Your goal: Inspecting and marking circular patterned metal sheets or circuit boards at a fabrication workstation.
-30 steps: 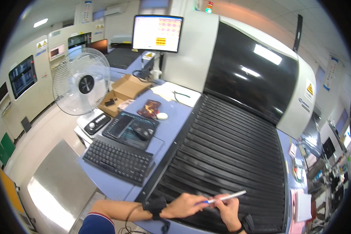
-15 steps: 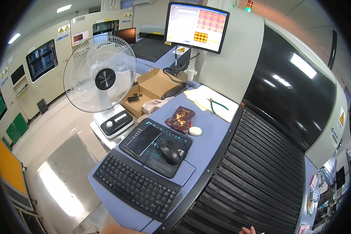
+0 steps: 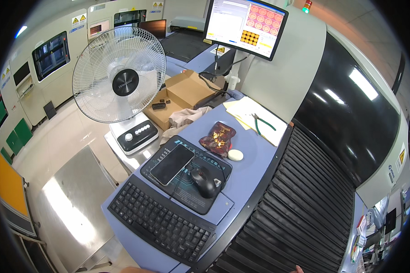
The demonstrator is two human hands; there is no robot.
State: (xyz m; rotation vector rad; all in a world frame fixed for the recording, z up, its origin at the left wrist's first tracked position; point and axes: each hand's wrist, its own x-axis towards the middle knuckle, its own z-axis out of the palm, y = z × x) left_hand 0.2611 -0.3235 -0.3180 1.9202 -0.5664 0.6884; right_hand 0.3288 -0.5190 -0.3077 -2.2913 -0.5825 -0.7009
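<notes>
Lying beyond right hand (image 3: 299,269): bellows (image 3: 296,200)

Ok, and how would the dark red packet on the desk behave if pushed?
The dark red packet would probably flex and crinkle, since its outline looks uneven and creased. Its glossy surface may slide fairly easily. Lying flat, it seems unlikely to roll.

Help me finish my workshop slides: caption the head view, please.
Blue desk with keyboard, phone and mouse beside a ribbed black cover, a fingertip just showing at the lower edge.
</notes>
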